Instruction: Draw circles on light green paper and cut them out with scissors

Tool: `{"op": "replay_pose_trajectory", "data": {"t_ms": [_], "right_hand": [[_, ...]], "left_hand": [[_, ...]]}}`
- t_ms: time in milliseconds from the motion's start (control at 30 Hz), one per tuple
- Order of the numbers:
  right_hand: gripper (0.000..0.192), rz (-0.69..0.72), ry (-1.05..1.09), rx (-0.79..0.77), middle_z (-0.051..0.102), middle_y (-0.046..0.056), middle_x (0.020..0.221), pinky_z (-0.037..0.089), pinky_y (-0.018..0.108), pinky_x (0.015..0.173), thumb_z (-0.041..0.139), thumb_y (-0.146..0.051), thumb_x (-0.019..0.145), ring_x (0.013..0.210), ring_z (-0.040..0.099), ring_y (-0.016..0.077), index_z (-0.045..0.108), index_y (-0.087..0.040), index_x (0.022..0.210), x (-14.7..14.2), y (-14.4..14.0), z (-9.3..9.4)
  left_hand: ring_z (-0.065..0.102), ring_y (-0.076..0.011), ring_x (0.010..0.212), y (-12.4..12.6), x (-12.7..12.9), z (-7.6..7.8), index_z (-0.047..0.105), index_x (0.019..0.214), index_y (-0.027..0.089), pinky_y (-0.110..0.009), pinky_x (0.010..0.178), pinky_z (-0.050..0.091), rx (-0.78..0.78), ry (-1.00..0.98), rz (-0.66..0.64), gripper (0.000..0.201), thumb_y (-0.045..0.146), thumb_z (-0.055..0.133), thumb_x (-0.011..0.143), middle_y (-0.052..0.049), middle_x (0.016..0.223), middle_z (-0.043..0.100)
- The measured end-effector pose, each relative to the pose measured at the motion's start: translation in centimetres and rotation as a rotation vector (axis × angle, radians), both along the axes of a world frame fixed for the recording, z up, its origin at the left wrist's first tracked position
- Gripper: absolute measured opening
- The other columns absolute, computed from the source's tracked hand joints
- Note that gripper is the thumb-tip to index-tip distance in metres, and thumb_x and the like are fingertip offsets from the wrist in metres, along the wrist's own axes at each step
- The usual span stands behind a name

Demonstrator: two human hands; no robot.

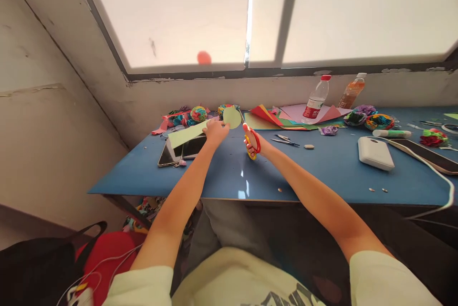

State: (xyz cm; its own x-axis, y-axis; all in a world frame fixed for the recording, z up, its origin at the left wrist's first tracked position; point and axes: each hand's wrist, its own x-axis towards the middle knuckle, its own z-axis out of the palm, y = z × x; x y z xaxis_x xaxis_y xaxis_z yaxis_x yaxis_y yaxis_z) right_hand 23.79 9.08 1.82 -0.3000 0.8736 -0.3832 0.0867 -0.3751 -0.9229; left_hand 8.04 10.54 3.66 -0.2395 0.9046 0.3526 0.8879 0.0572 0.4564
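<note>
Green paper (232, 117) in the left fingers (223, 126)

The table (223, 174) is plain blue. Toward its left edge, the paper strip (188, 134) is pale green, as is the round paper (232, 117); the scissors (258, 143) have red and yellow handles. Along the far edge, the sheets (289, 113) are red, pink and green, the clear bottle (317, 99) has a red cap, and the amber bottle (352, 91) a white one.

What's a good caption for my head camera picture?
Left hand holding pale green paper, right hand holding scissors, over a blue table.
</note>
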Motion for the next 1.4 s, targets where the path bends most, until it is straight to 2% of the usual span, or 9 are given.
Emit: {"op": "replay_pose_trajectory", "data": {"t_ms": [67, 167, 367, 500, 633, 767, 1100, 1267, 1400], "right_hand": [[0.05, -0.008, -0.011, 0.019, 0.029, -0.008, 0.042, 0.024, 0.019, 0.033, 0.032, -0.065, 0.085, 0.032, 0.024, 0.0051, 0.037, -0.019, 0.066, 0.1, 0.2, -0.2], [0.048, 0.005, -0.013, 0.032, 0.03, -0.007, 0.044, 0.025, 0.019, 0.034, 0.034, -0.063, 0.086, 0.033, 0.026, 0.0053, 0.038, -0.019, 0.066, 0.2, 0.3, -0.3], [0.047, 0.007, -0.033, 0.068, 0.03, -0.007, 0.045, 0.024, 0.018, 0.033, 0.039, -0.063, 0.084, 0.033, 0.026, 0.0051, 0.039, -0.019, 0.066, 0.1, 0.0, -0.3], [0.05, 0.005, -0.045, 0.08, 0.03, -0.007, 0.045, 0.023, 0.018, 0.032, 0.04, -0.066, 0.082, 0.033, 0.025, 0.0047, 0.039, -0.019, 0.065, 0.0, 0.0, -0.4], [0.056, 0.003, -0.035, 0.097, 0.029, -0.007, 0.045, 0.025, 0.019, 0.032, 0.039, -0.074, 0.076, 0.033, 0.025, 0.0048, 0.038, -0.02, 0.064, -0.1, 0.1, -0.7], [0.06, 0.025, 0.008, 0.122, 0.027, -0.008, 0.044, 0.026, 0.02, 0.032, 0.032, -0.08, 0.074, 0.033, 0.023, 0.0047, 0.035, -0.02, 0.063, -0.3, 0.0, -0.7], [0.062, 0.027, 0.022, 0.122, 0.028, -0.008, 0.044, 0.026, 0.02, 0.034, 0.029, -0.081, 0.073, 0.034, 0.022, 0.0047, 0.033, -0.02, 0.063, -0.3, -0.5, -0.4], [0.065, 0.046, 0.055, 0.122, 0.026, -0.008, 0.044, 0.026, 0.02, 0.035, 0.026, -0.086, 0.068, 0.035, 0.021, 0.0051, 0.033, -0.021, 0.063, -0.4, -0.8, -0.2], [0.067, 0.054, 0.073, 0.14, 0.025, -0.007, 0.044, 0.028, 0.022, 0.035, 0.021, -0.086, 0.068, 0.036, 0.021, 0.0057, 0.034, -0.021, 0.063, -0.5, -1.2, 0.3]], "left_hand": [[0.051, -0.031, 0.105, 0.5, -0.1, -0.4, 0.064, 0.066, 0.02, -0.049, 0.092, 0.033, -0.091, -0.008, -0.048, 0.036, 0.044, 0.043, 0.083, -0.011, 0.104, 0.063], [0.058, -0.0267, 0.09, 1.0, -0.1, -0.8, 0.057, 0.057, 0.019, -0.048, 0.093, 0.032, -0.118, -0.001, -0.068, 0.039, 0.043, 0.042, 0.083, -0.009, 0.08, 0.065], [0.055, -0.0298, 0.099, 1.4, -0.2, -1.2, 0.058, 0.058, 0.015, -0.055, 0.101, 0.02, -0.074, 0.067, -0.076, 0.038, 0.031, 0.037, 0.086, -0.015, 0.09, 0.065], [0.056, -0.0297, 0.098, 1.3, -0.2, -1.2, 0.062, 0.067, 0.013, -0.055, 0.101, 0.02, -0.056, 0.085, -0.07, 0.036, 0.027, 0.035, 0.086, -0.017, 0.093, 0.065], [0.059, -0.0273, 0.089, 1.1, -0.1, -1.1, 0.062, 0.065, 0.014, -0.051, 0.101, 0.023, -0.044, 0.087, -0.077, 0.037, 0.025, 0.034, 0.086, -0.016, 0.084, 0.066], [0.06, -0.0243, 0.083, 0.7, 0.3, -0.8, 0.06, 0.06, 0.015, -0.041, 0.097, 0.029, -0.028, 0.095, -0.108, 0.037, 0.025, 0.035, 0.086, -0.013, 0.073, 0.065], [0.056, -0.0218, 0.07, 0.4, 0.4, -0.5, 0.04, 0.046, 0.019, -0.032, 0.073, 0.036, 0.002, 0.018, -0.131, 0.034, 0.023, 0.039, 0.08, -0.006, 0.052, 0.048], [0.046, -0.0177, 0.056, 0.4, 0.3, -0.6, 0.029, 0.045, 0.021, -0.03, 0.056, 0.029, -0.022, -0.087, -0.143, 0.033, 0.024, 0.042, 0.075, -0.001, 0.046, 0.032], [0.036, -0.0143, 0.049, 0.2, 0.4, -0.5, 0.024, 0.046, 0.021, -0.029, 0.052, 0.024, -0.034, -0.172, -0.154, 0.033, 0.024, 0.044, 0.073, 0.001, 0.047, 0.025]]}}
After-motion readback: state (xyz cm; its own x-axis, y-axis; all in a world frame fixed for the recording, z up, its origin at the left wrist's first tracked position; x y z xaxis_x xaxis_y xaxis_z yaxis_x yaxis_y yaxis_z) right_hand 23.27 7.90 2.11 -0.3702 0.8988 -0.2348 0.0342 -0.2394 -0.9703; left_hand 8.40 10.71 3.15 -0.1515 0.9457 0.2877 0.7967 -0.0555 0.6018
